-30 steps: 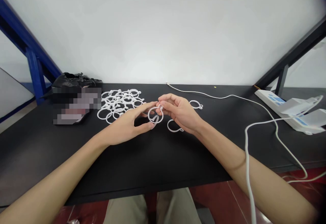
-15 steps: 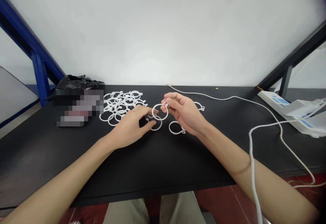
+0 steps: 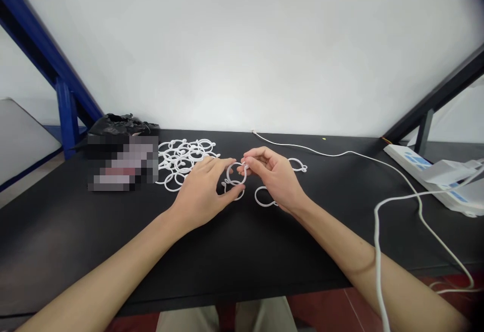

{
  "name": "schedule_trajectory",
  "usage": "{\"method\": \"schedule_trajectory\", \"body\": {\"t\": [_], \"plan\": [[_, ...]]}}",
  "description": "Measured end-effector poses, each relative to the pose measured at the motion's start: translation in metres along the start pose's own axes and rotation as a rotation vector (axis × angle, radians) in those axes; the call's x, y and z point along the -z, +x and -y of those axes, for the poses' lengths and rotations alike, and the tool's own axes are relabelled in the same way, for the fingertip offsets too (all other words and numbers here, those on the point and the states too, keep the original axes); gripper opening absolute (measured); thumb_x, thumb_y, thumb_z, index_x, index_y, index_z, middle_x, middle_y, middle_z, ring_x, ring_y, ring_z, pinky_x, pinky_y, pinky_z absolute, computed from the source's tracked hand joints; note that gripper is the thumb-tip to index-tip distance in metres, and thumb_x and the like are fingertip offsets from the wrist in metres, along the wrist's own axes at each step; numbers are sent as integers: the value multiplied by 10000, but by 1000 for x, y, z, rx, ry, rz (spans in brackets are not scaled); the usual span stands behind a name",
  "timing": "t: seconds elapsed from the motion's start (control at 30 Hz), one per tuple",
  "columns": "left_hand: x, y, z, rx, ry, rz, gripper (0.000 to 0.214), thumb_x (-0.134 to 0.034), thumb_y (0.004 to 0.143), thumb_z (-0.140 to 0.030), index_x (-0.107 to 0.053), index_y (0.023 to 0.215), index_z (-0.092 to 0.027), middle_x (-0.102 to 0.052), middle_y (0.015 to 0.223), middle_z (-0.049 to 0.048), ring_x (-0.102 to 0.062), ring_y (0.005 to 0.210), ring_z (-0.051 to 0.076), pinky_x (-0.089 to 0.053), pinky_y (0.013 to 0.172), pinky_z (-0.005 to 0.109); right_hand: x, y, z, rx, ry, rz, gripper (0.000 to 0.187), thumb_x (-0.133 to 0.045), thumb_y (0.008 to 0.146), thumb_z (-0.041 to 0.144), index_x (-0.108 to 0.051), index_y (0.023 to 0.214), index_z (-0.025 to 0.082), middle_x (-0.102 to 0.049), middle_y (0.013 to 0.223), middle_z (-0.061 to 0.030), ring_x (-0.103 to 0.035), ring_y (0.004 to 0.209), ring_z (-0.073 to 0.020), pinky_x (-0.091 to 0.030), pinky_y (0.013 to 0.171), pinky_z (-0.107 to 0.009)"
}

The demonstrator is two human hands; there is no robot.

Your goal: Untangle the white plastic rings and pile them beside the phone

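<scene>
My right hand [image 3: 270, 176] pinches the small eyelet of a white curtain ring [image 3: 245, 176] between thumb and fingertips, holding it upright over the table. From the left, my left hand [image 3: 206, 188] curls thumb and index finger around the ring's rim and grips it. Just below lies another white ring [image 3: 242, 197], partly behind my left thumb. A further white ring [image 3: 260, 204] rests under my right wrist, and one more white ring [image 3: 297, 160] lies behind the right hand. Left of my hands spreads a pile of white rings [image 3: 185, 163], overlapping one another.
A black plastic bag [image 3: 121, 124] sits at the back left beside a blurred-out patch. A white cable [image 3: 333, 154] runs across the black table [image 3: 212, 266] and hangs over my right forearm. White packaging with blue marks [image 3: 431, 171] stands at the right, near a dark slanted beam.
My left hand has closed in on the ring held by the right hand, its thumb and finger now on the rim. The whole view has shifted slightly.
</scene>
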State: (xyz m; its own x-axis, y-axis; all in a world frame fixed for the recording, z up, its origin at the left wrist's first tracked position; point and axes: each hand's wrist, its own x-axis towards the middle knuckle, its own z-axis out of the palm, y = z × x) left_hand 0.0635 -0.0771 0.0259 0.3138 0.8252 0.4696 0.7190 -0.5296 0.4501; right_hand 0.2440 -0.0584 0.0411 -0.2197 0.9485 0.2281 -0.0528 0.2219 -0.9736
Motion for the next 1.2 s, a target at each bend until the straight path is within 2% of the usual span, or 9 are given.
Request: {"method": "schedule_trajectory", "body": {"t": [0.13,0.23,0.43,0.57,0.73,0.83,0.97,1.1,1.2], "plan": [[4,1,-3,10,-11,5,381,-582,862,-409,-575,1191,-216,-668,1026,66,-556,982,265,-466,862,415,1,-4,1,96,-243,55,216,-599,907,380,-682,1020,216,-713,909,-30,-665,795,-149,-545,753,-299],[7,0,-4,2,-28,43,396,-565,869,-396,-567,1216,-206,-652,992,65,-538,967,261,-463,847,413,-1,-7,3,167,-327,105,206,-556,935,323,-679,1077,238,-706,938,-22,-647,791,-140,-531,745,-287],[7,-2,-2,-23,-61,76,364,-552,892,-432,-564,1197,-234,-646,1035,59,-537,1005,263,-439,906,435,0,-5,5,178,-409,76,150,-532,936,270,-662,873,231,-665,743,17,-602,647,-123,-497,652,-267],[6,-1,-2,-45,-71,59,341,-550,896,-412,-583,1177,-221,-649,999,54,-538,961,247,-449,879,421,1,-6,5,193,-439,73,162,-547,934,305,-668,853,232,-635,678,25,-596,619,-122,-482,627,-261],[12,3,2,-44,-40,-11,327,-523,897,-377,-574,1177,-216,-639,1017,60,-535,986,251,-449,884,407,2,-5,3,171,-430,-7,251,-495,960,395,-658,1062,234,-677,794,0,-620,652,-130,-505,650,-278],[17,8,12,14,49,-96,327,-528,884,-373,-568,1166,-213,-630,1017,62,-526,1008,261,-433,918,408,5,-3,-1,177,-604,-18,232,-503,957,377,-654,1039,221,-683,856,-23,-624,705,-147,-501,678,-301],[22,11,36,208,193,-201,399,-528,861,-390,-567,1198,-180,-607,1120,106,-480,1100,316,-392,983,451,7,-5,-6,204,-966,152,240,-588,909,397,-668,1031,206,-659,961,-71,-594,922,-223,-472,850,-392],[24,10,55,262,327,-74,449,-506,846,-374,-563,1244,-175,-579,1212,143,-448,1148,377,-372,983,519,4,-8,-6,176,-1137,264,446,-649,831,540,-664,1116,197,-628,1060,-104,-547,1012,-277,-431,926,-456],[22,8,58,236,393,8,454,-490,840,-358,-570,1252,-184,-575,1222,147,-435,1155,391,-373,962,543,2,-11,-5,175,-1160,278,472,-643,827,559,-660,1127,195,-620,1066,-99,-538,1014,-275,-426,925,-448]]}}
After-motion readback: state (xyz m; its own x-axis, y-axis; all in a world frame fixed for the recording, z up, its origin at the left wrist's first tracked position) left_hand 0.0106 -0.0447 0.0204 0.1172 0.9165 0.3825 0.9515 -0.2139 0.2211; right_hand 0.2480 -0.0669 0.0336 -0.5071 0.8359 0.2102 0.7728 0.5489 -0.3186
